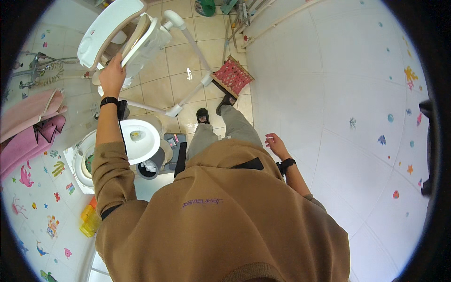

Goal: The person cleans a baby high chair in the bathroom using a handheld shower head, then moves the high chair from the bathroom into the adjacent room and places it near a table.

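Observation:
My left hand (113, 72) grips the rim of a white plastic high chair (142, 38) at the upper left. The chair's white tray (109, 30) lies just above and left of that hand, and its tubular legs rest on the tiled floor. Down by the right side of my body, my right hand (276, 143) hangs near the white wall with fingers loosely spread, holding nothing. The toilet bowl (149, 141) stands below my left forearm, its lid and seat area partly hidden by the arm.
A grey waste bin (150, 165) and a grey scale-like board (175, 141) sit beside the toilet. A red woven stool (233, 77) stands by my foot. Mop handles (227, 42) lean near the wall pipe (278, 22). Pink towels (35, 130) hang at left, below the shower fittings (35, 70).

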Demonstrator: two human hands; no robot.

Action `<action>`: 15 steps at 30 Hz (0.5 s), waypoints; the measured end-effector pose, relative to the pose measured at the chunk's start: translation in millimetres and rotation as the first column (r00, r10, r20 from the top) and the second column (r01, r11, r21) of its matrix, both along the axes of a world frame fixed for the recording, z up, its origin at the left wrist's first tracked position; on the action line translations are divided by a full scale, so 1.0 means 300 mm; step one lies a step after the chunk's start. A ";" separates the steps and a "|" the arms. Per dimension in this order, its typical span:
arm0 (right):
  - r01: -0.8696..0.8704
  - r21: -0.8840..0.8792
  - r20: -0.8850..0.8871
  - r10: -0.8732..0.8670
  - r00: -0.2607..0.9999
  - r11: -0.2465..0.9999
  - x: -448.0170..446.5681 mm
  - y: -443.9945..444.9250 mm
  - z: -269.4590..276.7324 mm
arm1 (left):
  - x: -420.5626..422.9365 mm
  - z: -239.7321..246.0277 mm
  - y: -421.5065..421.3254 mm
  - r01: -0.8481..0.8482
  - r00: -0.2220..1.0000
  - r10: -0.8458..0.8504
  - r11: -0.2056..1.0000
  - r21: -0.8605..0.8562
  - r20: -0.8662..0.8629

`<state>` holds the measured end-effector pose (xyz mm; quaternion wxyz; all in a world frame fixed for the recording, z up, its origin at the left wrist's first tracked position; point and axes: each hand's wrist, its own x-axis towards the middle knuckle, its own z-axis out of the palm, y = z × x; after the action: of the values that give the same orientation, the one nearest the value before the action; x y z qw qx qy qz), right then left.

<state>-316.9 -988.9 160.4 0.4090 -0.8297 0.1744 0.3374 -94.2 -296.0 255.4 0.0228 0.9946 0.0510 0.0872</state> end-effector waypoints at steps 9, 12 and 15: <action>0.197 -0.068 -0.084 -0.202 0.976 0.978 -0.182 -0.059 -0.046 | 0.004 -0.024 0.106 -0.057 0.991 0.051 0.997 -0.047 -0.124; 0.126 -0.107 -0.104 -0.137 0.985 0.986 -0.242 -0.067 -0.047 | -0.001 -0.054 0.195 -0.055 0.994 0.052 0.998 -0.029 -0.101; 0.066 -0.119 -0.153 -0.084 0.985 0.991 -0.265 -0.066 -0.025 | -0.023 -0.102 0.282 -0.014 0.999 0.013 1.000 -0.018 -0.037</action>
<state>-396.4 -1008.6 152.9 0.3587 -0.8151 0.2563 0.3759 -101.1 -211.3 224.9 0.0304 0.9955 0.0590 0.0684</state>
